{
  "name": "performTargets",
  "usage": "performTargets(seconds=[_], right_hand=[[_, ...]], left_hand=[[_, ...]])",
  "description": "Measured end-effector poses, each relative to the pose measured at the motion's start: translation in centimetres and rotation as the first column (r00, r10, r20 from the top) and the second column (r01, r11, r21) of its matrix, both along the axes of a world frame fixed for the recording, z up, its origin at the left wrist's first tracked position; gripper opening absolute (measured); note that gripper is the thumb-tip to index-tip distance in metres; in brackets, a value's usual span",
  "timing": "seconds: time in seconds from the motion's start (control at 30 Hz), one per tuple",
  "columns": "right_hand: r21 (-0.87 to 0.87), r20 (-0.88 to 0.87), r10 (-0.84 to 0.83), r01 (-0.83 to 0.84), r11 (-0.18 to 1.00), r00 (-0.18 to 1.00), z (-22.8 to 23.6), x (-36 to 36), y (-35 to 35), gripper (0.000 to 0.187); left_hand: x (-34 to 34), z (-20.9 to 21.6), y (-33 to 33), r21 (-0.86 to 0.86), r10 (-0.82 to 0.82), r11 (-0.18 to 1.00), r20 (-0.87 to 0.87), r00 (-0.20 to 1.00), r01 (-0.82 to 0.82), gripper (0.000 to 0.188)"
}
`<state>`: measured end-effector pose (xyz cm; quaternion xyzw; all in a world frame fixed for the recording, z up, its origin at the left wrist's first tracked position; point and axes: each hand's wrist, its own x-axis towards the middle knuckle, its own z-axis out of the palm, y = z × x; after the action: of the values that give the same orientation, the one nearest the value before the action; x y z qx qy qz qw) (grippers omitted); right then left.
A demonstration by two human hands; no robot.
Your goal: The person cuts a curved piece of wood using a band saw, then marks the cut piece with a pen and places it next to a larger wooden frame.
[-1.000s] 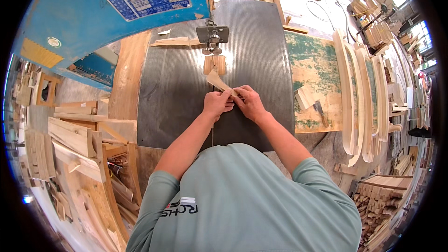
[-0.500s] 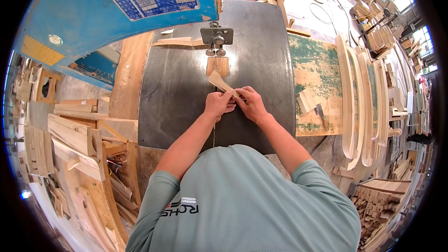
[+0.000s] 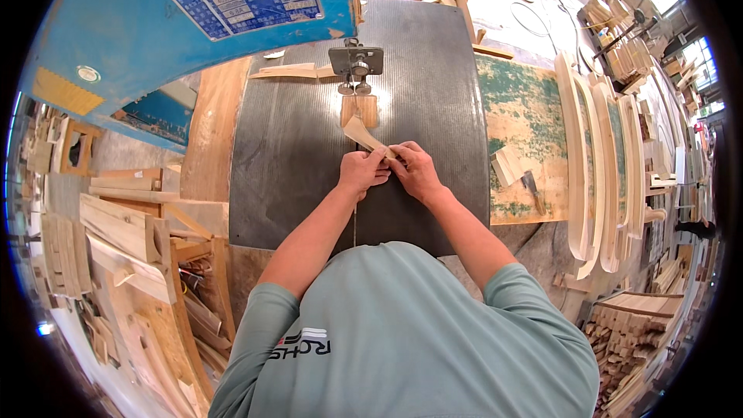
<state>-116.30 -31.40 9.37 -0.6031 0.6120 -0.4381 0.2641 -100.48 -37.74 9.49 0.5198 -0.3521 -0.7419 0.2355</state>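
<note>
Pinching a small wood strip [image 3: 364, 136] with left hand [image 3: 362, 173] and right hand [image 3: 414, 172], mid saw table [image 3: 294, 147]. Probably handling light, stiff; gripping its near end, clear of the blade guide [image 3: 355, 62].

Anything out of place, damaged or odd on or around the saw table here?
Mostly worn surfaces. The green side board is badly scuffed, its paint rubbed down to bare wood, with a loose block on it. Offcuts lie scattered behind the blade guide. Both hands, left and right, pinch a small wood piece near the blade.
</note>
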Motion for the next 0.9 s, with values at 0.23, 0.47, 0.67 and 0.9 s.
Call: performTargets(seconds=[0.23,0.47,0.67,0.9], right_hand=[[-0.004,0.004,0.044,-0.044,0.999,0.999,0.5,-0.3,0.3,0.024],[-0.027,0.012,0.036,-0.035,0.999,0.999,0.2,-0.5,0.9,0.025],[-0.014,-0.009,0.038,-0.038,0.999,0.999,0.3,-0.5,0.4,0.025],[0.029,0.015,0.018,-0.018,0.999,1.000,0.6,-0.4,0.1,0.025]], left_hand=[[0.2,0.1,0.4,0.004,-0.022,1.000,0.013,1.000,0.022,0.037],[0.2,0.7,0.7,-0.011,-0.078,0.997,0.049,0.996,0.079,0.039],[0.3,0.1,0.0,-0.003,-0.076,0.997,0.030,0.997,0.076,0.039],[0.0,0.1,-0.4,0.006,-0.078,0.997,0.043,0.996,0.078,0.038]])
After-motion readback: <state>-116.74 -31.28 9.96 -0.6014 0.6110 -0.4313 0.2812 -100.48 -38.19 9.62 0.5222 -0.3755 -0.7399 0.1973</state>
